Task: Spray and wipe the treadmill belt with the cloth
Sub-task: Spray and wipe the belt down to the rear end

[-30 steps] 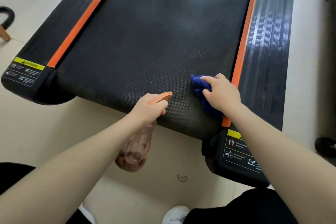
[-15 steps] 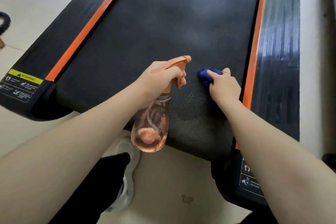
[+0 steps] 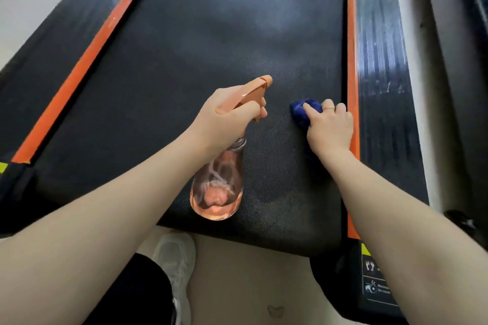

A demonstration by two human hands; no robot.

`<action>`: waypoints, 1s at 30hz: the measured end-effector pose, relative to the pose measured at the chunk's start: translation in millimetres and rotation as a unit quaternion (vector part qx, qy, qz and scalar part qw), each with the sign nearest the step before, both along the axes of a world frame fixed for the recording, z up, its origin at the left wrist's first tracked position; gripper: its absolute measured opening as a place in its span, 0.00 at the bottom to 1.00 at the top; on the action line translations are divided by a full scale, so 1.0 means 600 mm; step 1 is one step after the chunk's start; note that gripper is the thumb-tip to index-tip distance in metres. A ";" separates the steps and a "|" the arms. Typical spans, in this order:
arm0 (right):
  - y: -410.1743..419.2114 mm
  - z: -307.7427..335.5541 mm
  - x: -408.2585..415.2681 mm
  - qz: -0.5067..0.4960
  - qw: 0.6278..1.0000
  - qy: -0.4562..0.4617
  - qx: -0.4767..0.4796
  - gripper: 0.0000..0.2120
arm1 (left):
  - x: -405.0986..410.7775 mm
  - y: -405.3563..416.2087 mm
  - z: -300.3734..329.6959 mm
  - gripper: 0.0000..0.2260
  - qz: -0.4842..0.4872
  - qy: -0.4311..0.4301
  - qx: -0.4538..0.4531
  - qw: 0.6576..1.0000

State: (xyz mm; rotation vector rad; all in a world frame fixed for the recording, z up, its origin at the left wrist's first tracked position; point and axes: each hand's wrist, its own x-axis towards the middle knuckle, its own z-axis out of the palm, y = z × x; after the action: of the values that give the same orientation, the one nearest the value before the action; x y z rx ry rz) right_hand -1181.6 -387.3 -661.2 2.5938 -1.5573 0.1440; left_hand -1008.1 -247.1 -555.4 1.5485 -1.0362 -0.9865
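Overhead, both bare forearms reached forward over the black treadmill belt (image 3: pixel 184 60): the left hand (image 3: pixel 224 119) was curled round the neck of the spray bottle (image 3: pixel 219 187), a finger across its orange trigger, the nozzle aimed away up the belt and the clear, pink-tinted body hanging below the wrist. The right hand (image 3: pixel 330 126), a thin ring on one finger, pressed down with bent fingers on the bunched blue cloth (image 3: pixel 301 113) on the belt just beside the right orange stripe (image 3: pixel 352 34), and most of the cloth was hidden under the palm. Motion blur smeared the ribbed right side rail (image 3: pixel 383 60), and the forearm cut off the label at the near right corner
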 end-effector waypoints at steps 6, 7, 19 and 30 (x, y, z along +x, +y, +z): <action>0.018 -0.010 -0.046 0.075 0.997 0.000 0.008 0.21 | 0.004 -0.010 -0.013 0.16 -0.026 -0.095 -0.150 0.984; -0.003 -0.008 -0.044 0.063 0.998 0.004 0.000 0.22 | 0.003 -0.013 -0.013 0.14 -0.029 -0.105 -0.153 0.982; 0.025 -0.019 -0.093 0.112 0.992 -0.012 -0.050 0.17 | 0.001 -0.023 -0.021 0.12 -0.043 -0.100 -0.126 0.986; 0.083 -0.007 -0.091 0.080 0.993 -0.080 0.033 0.16 | 0.000 -0.004 -0.034 0.19 -0.075 -0.126 -0.161 0.976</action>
State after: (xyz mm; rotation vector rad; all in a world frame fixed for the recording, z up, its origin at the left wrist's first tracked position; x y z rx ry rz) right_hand -1236.5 -337.3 -665.6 2.8225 -1.4205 0.3283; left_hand -1007.9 -249.6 -575.7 1.3621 -1.4324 -0.6887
